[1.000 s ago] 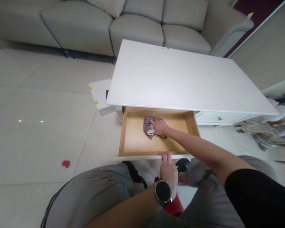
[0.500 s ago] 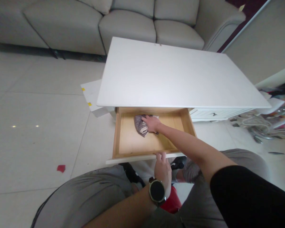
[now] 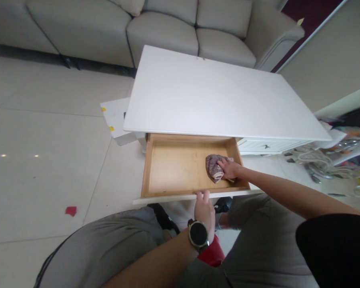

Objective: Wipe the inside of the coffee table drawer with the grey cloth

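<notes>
A wooden drawer (image 3: 174, 168) is pulled out from under a white coffee table (image 3: 216, 96). Inside it, at the right end, lies a folded brown-grey cloth (image 3: 213, 167). My right hand (image 3: 229, 168) presses on this cloth against the drawer bottom, its fingers curled over the fabric and partly hiding it. My left hand (image 3: 204, 208), with a dark round watch on the wrist, grips the drawer's front edge from outside, fingertips over the top.
A grey sofa (image 3: 162, 36) stands behind the table. A white box (image 3: 117, 120) sits at the table's left end. On the floor lie a red scrap (image 3: 71, 211) and, at right, coiled cables (image 3: 315, 160). A red object (image 3: 213, 252) is between my legs.
My right hand has slid the cloth from the drawer's middle to its right end. My left hand has stayed on the drawer front. The view has shifted slightly.
</notes>
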`<state>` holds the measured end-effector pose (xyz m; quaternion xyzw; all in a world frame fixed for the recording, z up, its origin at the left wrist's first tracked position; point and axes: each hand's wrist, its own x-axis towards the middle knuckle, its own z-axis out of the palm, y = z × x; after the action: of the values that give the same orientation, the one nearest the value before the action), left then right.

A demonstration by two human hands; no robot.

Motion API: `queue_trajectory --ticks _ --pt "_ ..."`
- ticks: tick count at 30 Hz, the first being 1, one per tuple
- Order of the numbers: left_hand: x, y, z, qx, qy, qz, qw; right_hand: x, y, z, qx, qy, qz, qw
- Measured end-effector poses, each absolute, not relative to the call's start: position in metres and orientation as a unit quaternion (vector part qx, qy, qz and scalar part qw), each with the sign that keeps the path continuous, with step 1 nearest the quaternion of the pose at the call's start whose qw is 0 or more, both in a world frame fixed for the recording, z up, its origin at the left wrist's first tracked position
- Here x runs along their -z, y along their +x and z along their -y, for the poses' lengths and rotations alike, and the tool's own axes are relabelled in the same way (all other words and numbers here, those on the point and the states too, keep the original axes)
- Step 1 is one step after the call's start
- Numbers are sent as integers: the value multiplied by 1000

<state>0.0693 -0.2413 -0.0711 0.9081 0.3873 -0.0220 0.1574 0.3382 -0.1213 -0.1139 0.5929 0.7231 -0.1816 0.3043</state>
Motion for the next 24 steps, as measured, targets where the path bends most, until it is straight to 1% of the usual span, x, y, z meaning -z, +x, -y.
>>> queue_trajectory --ticks 4,8,11,14,20,24 --pt "68 67 240 71 930 -347 99 115 345 134 226 543 -743 319" --pt "60 68 237 76 935 -333 94 113 336 127 202 547 -734 348" --pt "54 71 235 103 932 -339 82 111 316 117 186 571 -712 365" --pt "49 73 235 117 927 -347 74 107 291 109 180 578 -713 353" --pt "44 72 233 118 932 -330 97 107 228 89 178 550 -750 322" --pt "47 73 233 110 930 -341 80 108 178 71 164 525 -779 300"
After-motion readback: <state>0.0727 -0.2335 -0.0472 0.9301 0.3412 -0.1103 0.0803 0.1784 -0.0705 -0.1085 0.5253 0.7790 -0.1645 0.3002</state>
